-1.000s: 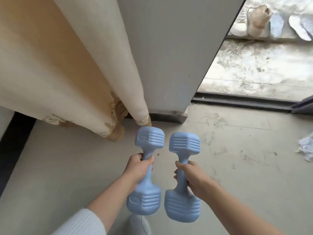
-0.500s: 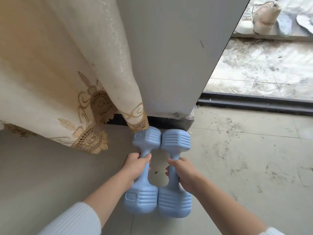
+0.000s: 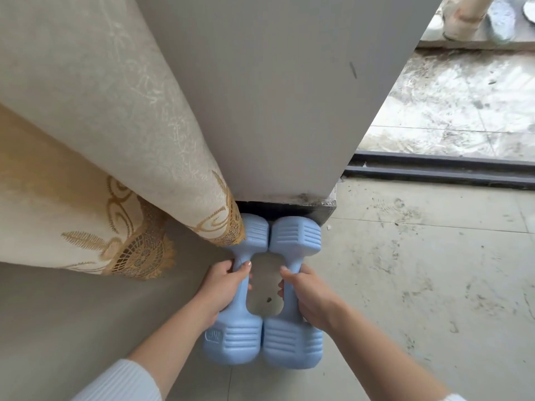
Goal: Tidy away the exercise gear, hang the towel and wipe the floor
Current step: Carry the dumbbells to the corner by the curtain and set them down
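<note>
Two light-blue dumbbells lie side by side on the tiled floor, their far heads against the dark base of a white wall pillar (image 3: 278, 91). My left hand (image 3: 224, 285) grips the handle of the left dumbbell (image 3: 233, 340). My right hand (image 3: 307, 293) grips the handle of the right dumbbell (image 3: 292, 345). The heads of the two dumbbells touch each other. A curtain hem covers part of the left dumbbell's far head.
A cream curtain (image 3: 95, 140) with gold embroidery hangs at the left, its hem just above the floor. A dark sliding-door track (image 3: 440, 169) runs at the right, with a dirty balcony floor (image 3: 457, 105) beyond. The beige floor tiles (image 3: 419, 285) at right are scuffed.
Both hands brought the dumbbells down and forward from mid-air to the floor at the pillar's base, pressing them together side by side. My view moved closer and lower.
</note>
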{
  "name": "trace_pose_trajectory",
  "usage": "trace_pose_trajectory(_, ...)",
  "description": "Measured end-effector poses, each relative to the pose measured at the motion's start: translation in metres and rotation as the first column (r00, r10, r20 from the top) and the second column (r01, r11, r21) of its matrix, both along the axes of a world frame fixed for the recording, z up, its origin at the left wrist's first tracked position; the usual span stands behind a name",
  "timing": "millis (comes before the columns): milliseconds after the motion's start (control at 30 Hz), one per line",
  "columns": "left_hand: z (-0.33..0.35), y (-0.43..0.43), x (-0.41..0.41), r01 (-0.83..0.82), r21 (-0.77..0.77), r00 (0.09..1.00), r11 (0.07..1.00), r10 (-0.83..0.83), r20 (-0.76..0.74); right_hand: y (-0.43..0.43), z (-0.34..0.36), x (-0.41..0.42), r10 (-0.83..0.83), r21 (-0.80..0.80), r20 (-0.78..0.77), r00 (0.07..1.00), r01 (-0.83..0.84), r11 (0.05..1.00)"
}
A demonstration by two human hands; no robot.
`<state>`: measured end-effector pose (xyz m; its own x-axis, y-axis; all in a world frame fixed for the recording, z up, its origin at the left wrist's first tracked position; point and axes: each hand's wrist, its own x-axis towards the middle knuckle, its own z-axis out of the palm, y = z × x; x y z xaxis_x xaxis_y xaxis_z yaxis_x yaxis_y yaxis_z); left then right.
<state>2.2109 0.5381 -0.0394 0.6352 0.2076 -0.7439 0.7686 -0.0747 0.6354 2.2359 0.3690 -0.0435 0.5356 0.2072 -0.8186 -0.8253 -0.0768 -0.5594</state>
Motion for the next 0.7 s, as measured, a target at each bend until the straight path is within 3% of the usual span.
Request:
trace_pose_trajectory(300,0.001,0.039,-0.01,-0.047,0.002,0.999,0.999,0.047,0.019,0.032,-0.008,0.002,0.054,0.115,-0.031,0.998,-0.05,0.992)
trace_pose_trajectory(500,0.006,0.033,-0.01,-0.017,0.083,1.0,0.996,0.015,0.027,0.03,-0.008,0.003,0.289,-0.159,0.087,0.953,-0.273,0.949)
trace_pose_trajectory(700,0.002,0.03,-0.01,0.017,0.128,0.999,0.992,-0.022,0.037,0.018,-0.015,0.001,0.353,-0.309,0.202,0.914,-0.283,0.908)
